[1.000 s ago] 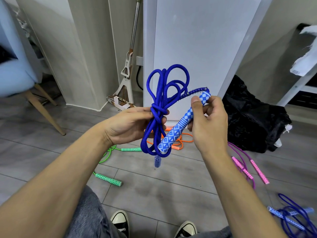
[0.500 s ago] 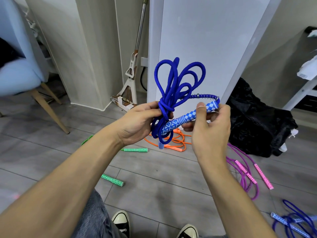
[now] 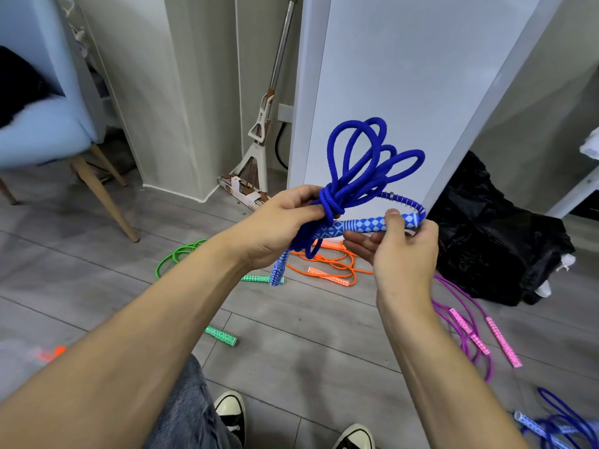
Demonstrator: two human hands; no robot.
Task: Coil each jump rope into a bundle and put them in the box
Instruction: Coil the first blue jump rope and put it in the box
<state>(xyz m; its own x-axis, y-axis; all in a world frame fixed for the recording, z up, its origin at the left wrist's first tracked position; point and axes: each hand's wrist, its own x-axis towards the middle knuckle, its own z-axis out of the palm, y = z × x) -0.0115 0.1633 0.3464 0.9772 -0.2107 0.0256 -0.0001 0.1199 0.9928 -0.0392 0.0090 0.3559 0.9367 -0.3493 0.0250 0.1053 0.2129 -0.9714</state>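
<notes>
so counting it up: five jump ropes total, two blue, the blue bundled jump rope (image 3: 356,176) up in the hands plus a second blue jump rope (image 3: 557,426) bottom right on the floor, one green jump rope (image 3: 181,254), one orange jump rope (image 3: 330,264), one purple jump rope with pink handles (image 3: 466,325). also one light blue chair (image 3: 42,137), one mop (image 3: 259,137), one black bag (image 3: 496,241), two sneakers, left sneaker (image 3: 231,411) and right sneaker (image 3: 355,437)
</notes>
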